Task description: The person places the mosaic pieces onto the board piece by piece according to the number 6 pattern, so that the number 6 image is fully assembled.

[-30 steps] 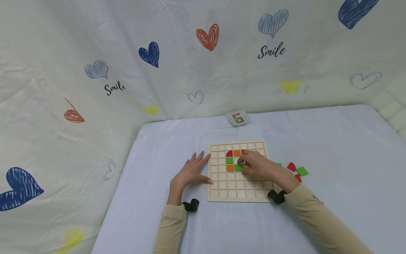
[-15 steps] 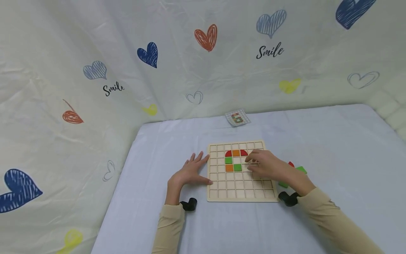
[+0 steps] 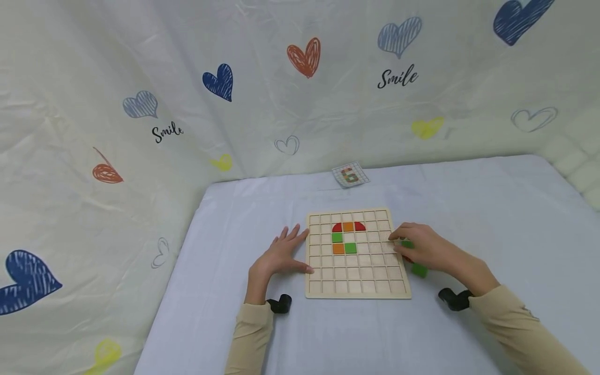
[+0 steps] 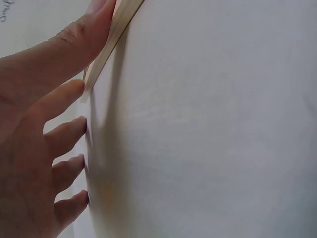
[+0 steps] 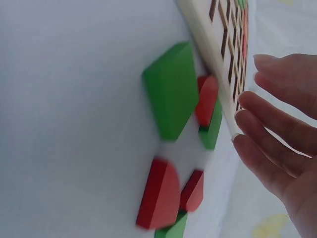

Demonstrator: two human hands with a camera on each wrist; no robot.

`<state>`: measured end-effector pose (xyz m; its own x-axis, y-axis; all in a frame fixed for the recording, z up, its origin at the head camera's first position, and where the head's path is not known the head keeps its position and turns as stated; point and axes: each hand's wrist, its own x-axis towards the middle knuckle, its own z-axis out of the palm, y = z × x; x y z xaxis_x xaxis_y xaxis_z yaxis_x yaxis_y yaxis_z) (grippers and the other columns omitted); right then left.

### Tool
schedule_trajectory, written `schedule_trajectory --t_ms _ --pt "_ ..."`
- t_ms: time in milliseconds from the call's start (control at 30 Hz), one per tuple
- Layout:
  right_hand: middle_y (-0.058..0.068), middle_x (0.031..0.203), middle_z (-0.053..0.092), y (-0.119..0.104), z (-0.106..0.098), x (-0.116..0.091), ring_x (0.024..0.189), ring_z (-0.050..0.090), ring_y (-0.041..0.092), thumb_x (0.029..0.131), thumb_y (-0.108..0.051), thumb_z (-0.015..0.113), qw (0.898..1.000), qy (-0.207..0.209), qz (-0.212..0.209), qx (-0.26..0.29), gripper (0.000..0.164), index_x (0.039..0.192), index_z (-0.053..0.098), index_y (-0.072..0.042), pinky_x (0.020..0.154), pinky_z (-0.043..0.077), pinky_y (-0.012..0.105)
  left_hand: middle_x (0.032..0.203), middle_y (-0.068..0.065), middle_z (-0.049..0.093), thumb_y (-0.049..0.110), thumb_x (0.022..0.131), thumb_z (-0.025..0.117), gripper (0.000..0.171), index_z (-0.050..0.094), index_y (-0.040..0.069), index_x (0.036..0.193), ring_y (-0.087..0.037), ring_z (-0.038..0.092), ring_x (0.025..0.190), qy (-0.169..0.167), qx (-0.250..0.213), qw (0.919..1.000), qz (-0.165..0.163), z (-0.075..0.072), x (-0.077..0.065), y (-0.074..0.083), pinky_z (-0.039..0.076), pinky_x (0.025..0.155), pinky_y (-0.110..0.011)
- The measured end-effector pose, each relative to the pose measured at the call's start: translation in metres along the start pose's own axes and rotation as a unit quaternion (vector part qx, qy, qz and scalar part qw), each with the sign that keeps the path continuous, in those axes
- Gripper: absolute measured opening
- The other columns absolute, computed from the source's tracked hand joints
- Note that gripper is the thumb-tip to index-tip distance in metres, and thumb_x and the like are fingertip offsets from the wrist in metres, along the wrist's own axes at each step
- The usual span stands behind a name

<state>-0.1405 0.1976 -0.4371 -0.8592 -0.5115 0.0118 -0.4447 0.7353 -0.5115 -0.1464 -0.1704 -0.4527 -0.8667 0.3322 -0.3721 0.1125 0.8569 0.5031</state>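
Note:
A square wooden grid board (image 3: 358, 273) lies on the table. In its cells sit red rounded pieces (image 3: 360, 226), orange squares (image 3: 338, 249) and green squares (image 3: 350, 248). My left hand (image 3: 277, 259) is spread at the board's left edge, thumb and index finger touching it; the left wrist view shows the thumb (image 4: 81, 42) against the wooden rim. Over the right edge hovers my right hand (image 3: 428, 249), fingers loosely bent and holding nothing. Beneath and beside it are loose pieces, partly hidden: a green block (image 5: 173, 91), red rounded blocks (image 5: 159, 193) and more green.
Behind the board, a small card (image 3: 350, 175) printed with a coloured grid pattern lies near the table's back edge. A white cloth (image 3: 258, 203) covers the table. Hanging fabric with hearts stands behind and at the left. A black wrist device (image 3: 454, 299) sits at each cuff.
My right hand has moved right, off the red rounded piece at the top right of the pattern, to above the loose pieces. That red piece now shows in its cell. My left hand stays put.

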Motion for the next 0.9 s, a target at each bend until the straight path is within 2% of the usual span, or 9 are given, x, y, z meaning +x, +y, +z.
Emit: schedule_trajectory --t_ms 167,467,567,767,900 --pt "0.009 0.104 0.074 0.012 -0.005 -0.012 0.096 0.068 0.029 0.086 -0.004 0.079 1.0 0.006 0.011 -0.004 0.021 0.106 0.077 -0.001 0.08 0.061 0.045 0.174 -0.003 0.012 0.045 0.078 0.089 0.107 0.028 0.024 0.164 -0.034 -0.001 0.161 0.004 0.007 1.0 0.001 0.0 -0.001 0.0 0.006 0.131 -0.054" --pt "0.007 0.098 0.072 0.03 -0.007 -0.023 0.085 0.063 0.02 0.081 0.002 0.081 1.0 0.015 0.008 -0.018 0.024 0.104 0.076 0.0 0.072 0.059 0.034 0.174 -0.003 0.012 0.045 0.079 0.088 0.106 0.029 0.025 0.164 -0.034 -0.002 0.161 0.005 0.006 1.0 0.002 0.0 -0.001 0.001 0.006 0.13 -0.054" --pt "0.009 0.099 0.072 0.034 -0.006 -0.025 0.087 0.063 0.022 0.082 0.002 0.08 0.999 0.015 0.018 -0.025 0.023 0.104 0.076 0.001 0.074 0.06 0.037 0.174 -0.003 0.012 0.044 0.079 0.088 0.106 0.029 0.025 0.164 -0.034 -0.002 0.161 0.006 0.005 1.0 0.004 0.001 -0.001 0.001 0.006 0.13 -0.054" --pt "0.016 0.105 0.071 0.041 -0.008 -0.032 0.095 0.063 0.033 0.081 0.002 0.08 0.998 0.012 0.04 -0.04 0.024 0.105 0.076 0.002 0.081 0.06 0.05 0.174 -0.002 0.012 0.045 0.079 0.088 0.107 0.028 0.026 0.164 -0.033 -0.003 0.161 0.005 0.007 1.0 0.003 0.001 -0.001 0.0 0.006 0.131 -0.053" --pt "0.015 0.102 0.07 0.045 -0.011 -0.035 0.091 0.062 0.031 0.08 0.002 0.082 0.998 0.017 0.047 -0.048 0.025 0.104 0.076 0.003 0.076 0.061 0.046 0.174 -0.003 0.012 0.044 0.079 0.088 0.107 0.027 0.026 0.165 -0.034 -0.002 0.161 0.004 0.007 1.0 0.004 0.001 -0.001 0.0 0.006 0.13 -0.054"
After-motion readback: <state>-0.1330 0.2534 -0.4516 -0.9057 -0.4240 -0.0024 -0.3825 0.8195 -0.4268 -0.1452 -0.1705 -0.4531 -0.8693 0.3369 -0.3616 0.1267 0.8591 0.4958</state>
